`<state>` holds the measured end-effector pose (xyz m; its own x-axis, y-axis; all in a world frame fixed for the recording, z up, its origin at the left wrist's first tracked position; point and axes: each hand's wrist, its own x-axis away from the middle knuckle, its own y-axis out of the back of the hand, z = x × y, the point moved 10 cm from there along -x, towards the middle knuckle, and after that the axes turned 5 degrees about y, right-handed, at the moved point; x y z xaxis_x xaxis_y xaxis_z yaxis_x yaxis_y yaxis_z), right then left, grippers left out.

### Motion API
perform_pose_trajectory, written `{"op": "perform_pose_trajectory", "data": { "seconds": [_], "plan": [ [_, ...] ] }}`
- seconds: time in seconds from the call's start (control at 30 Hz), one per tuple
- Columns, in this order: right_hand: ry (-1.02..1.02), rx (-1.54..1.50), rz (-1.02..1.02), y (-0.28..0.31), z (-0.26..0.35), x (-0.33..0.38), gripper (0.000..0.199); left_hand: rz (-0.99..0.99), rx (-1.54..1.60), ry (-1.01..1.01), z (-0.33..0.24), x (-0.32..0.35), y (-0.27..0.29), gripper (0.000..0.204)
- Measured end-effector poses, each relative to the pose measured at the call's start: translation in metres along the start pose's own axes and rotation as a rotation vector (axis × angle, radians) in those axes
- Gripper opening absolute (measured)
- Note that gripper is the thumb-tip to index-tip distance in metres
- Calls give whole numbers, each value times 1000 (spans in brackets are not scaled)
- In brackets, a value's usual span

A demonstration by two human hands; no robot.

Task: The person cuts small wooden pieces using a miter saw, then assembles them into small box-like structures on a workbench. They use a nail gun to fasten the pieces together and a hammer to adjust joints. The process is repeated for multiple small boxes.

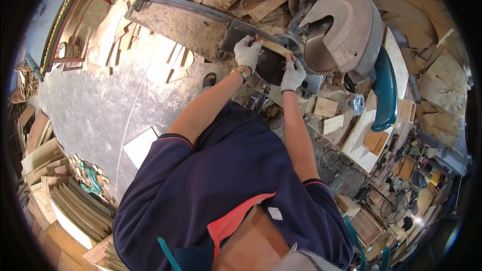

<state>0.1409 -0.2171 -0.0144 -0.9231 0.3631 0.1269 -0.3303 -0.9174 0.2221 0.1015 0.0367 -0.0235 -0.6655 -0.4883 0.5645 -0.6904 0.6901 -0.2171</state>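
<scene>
Here the left grip (247, 52) pinches the pale wooden strip (276, 47) by its left end, the right grip (293, 75) its right, just left of the saw blade (318, 52), and it looks light, stiff, best held along its edges, clear of that blade.

2 arms (213, 103) reach forward, the left slanting rightward, with the gloved left hand (247, 53) and gloved right hand (293, 75) near each other, fingers (291, 58) curled.

The wood strip (276, 47) is pale tan, the gloves (247, 54) off-white, the saw handle (386, 93) teal.
</scene>
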Motion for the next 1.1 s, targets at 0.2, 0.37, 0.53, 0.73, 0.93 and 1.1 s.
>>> {"op": "perform_pose_trajectory", "data": {
  "seconds": [0.2,0.37,0.53,0.73,0.93,1.1],
  "plan": [
    [-27,-185,-17,7,-15,-6,33,16,-139,-2,-5,0,-5,32],
    [-210,-340,-13,12,-40,-8,30,27,-175,-95,-6,-10,-6,23],
    [-266,-342,146,-6,-31,10,36,27,-90,-127,-12,-21,10,17],
    [-303,-316,329,-39,-13,33,47,70,-65,-157,-31,-44,38,16],
    [-286,-344,176,15,-2,32,31,46,-71,-142,-27,-49,43,16],
    [48,-294,-9,139,127,-1,31,87,-109,-142,-21,-49,34,18]
  ]
}}
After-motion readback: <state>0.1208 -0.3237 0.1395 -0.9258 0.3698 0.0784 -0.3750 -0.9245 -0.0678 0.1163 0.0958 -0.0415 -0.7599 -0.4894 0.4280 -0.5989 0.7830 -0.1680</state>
